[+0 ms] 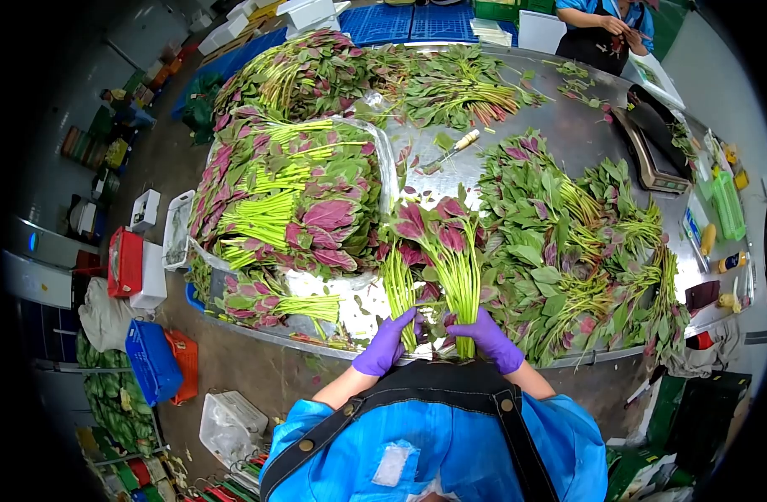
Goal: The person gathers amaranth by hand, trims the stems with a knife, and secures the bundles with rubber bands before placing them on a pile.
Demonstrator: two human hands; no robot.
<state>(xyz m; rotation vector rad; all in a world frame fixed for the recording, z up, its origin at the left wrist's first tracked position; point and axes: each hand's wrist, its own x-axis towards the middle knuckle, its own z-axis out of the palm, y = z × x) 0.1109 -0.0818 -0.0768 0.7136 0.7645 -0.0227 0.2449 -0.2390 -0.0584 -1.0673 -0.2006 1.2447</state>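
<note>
A full bunch [457,284] of purple-and-green leafy stems stands at the near edge of the metal table [580,125], around its middle, pinched near the cut ends by the gloved right hand [489,337]. The left hand [385,345] closes on a smaller bunch [398,284] just beside it; how firmly, I cannot tell. Both look light, with fairly stiff stems, perhaps slippery if wet, and leaves that would bruise easily; the lower stems seem the safest hold. Loose greens [551,243] cover the table's right side, a tall heap [274,188] its left. A knife [457,149] lies toward the far edge, a scale [649,155] near the far right corner. Beyond stands a co-worker [602,32]; crates [154,360] sit on the floor to the left.
</note>
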